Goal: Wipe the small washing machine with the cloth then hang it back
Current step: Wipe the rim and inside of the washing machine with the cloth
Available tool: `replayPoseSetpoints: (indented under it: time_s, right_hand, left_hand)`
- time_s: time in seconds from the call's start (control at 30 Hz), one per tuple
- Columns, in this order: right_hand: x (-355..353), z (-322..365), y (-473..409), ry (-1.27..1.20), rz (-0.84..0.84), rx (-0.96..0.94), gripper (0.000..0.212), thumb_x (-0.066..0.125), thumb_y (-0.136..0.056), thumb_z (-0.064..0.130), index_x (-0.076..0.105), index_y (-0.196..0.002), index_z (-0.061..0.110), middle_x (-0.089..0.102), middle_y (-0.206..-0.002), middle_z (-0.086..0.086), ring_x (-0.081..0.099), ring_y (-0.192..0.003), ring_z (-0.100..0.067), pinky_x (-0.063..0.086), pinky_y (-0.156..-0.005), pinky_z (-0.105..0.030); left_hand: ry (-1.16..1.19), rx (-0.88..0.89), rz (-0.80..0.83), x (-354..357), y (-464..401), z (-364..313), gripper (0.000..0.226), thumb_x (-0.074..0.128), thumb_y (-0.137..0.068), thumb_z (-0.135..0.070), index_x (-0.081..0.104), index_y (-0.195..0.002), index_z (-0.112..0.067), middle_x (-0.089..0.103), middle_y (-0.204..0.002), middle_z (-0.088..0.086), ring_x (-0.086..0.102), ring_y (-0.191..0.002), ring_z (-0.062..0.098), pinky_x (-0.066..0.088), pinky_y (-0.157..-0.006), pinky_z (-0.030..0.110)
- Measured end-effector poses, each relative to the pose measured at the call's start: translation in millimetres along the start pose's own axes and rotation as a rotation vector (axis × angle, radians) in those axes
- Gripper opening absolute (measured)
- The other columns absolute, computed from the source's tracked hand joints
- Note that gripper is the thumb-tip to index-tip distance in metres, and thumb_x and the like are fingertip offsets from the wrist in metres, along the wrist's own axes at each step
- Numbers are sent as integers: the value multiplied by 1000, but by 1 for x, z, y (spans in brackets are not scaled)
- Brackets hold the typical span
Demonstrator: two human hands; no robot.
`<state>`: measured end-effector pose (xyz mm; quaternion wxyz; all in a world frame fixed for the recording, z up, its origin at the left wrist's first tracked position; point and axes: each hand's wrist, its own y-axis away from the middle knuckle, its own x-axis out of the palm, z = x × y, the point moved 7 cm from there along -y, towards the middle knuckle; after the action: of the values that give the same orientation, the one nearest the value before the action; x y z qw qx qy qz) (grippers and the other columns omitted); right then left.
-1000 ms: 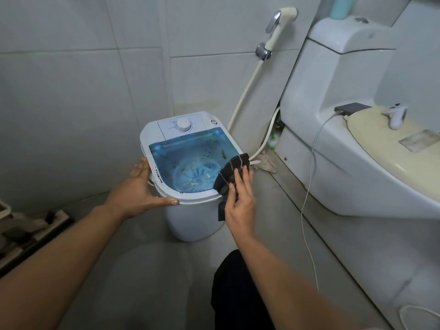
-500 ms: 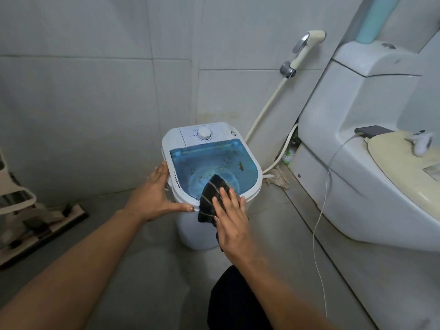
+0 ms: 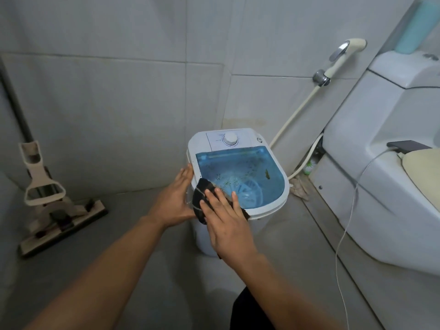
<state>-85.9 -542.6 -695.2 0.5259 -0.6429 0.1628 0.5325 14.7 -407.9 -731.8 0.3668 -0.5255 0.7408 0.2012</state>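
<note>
Washing machine (image 3: 238, 177) wiping is underway at frame centre: your flat right hand (image 3: 226, 222) presses the cloth (image 3: 199, 198), open left hand (image 3: 176, 198) braces; sweep onward.

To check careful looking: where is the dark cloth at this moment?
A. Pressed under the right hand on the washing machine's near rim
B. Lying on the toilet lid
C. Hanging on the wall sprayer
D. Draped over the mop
A: the right hand presses the dark cloth flat on the near rim of the washing machine.

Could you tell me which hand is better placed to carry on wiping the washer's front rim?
Right. The right hand lies flat on the dark striped cloth, pressing it to the small white washing machine; the left hand braces its side.
</note>
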Motion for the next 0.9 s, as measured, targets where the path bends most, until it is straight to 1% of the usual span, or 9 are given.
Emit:
replayPoseSetpoints:
  time_s: [0.13,0.2,0.33,0.4,0.47,0.6,0.73,0.8,0.9]
  right_hand:
    - [13,2,-35,25,112,100,44,45,-96,18,61,-135,8,54,-148,-13,39,-146,-31,29,-119,-58]
    - [19,2,-54,48,166,156,45,47,-95,16,59,-137,8,52,-149,-14,38,-147,-32,21,-123,-55]
    - [29,3,-86,27,275,220,51,45,-97,10,46,-147,7,35,-161,-14,19,-154,-31,-4,-122,-44]
    - [32,1,-98,29,325,233,52,44,-96,9,44,-148,7,30,-163,-13,13,-155,-30,-5,-123,-45]
    - [34,-2,-110,30,362,237,51,47,-93,8,47,-144,7,32,-162,-12,14,-155,-29,0,-124,-46]
    - [42,-10,-135,64,414,233,40,47,-92,4,58,-130,3,45,-150,-16,26,-149,-33,15,-123,-49]
    - [57,-17,-165,125,470,236,35,51,-92,6,61,-125,3,49,-142,-16,33,-142,-34,23,-119,-48]
    - [63,-20,-182,144,478,224,35,54,-92,7,62,-125,4,51,-139,-16,36,-139,-34,27,-117,-48]
    - [62,-27,-205,158,491,191,35,57,-91,8,60,-125,4,55,-134,-16,40,-134,-34,33,-113,-43]
  left_hand:
    - [43,41,-27,2,-1,3,124,66,-68,-70,10,-166,-16,9,-173,1,9,-161,21,25,-129,45]
    - [95,63,-35,4,-3,6,118,70,-71,-66,12,-164,-21,10,-173,0,10,-161,20,23,-129,44]
    - [182,92,-76,5,-5,9,112,80,-72,-67,17,-161,-43,19,-172,-9,16,-159,5,28,-128,39]
    - [243,76,-102,3,-4,8,112,86,-68,-57,13,-152,-65,28,-168,-14,28,-152,-3,35,-124,32]
    - [261,61,-131,1,-4,6,111,86,-66,-51,11,-145,-74,36,-163,-17,39,-145,-4,43,-117,31]
    - [289,75,-159,3,-3,7,107,92,-60,-65,22,-142,-72,46,-150,-25,47,-141,3,47,-112,32]
    - [234,23,-114,10,-3,13,106,78,-52,-89,35,-144,-57,53,-145,-15,53,-131,7,54,-103,39]
    - [201,7,-95,10,-3,15,119,79,-52,-89,34,-152,-43,46,-151,-19,49,-135,4,52,-108,37]
    - [165,19,-74,9,-3,13,139,82,-53,-86,15,-164,-36,18,-169,-22,19,-156,0,33,-124,34]
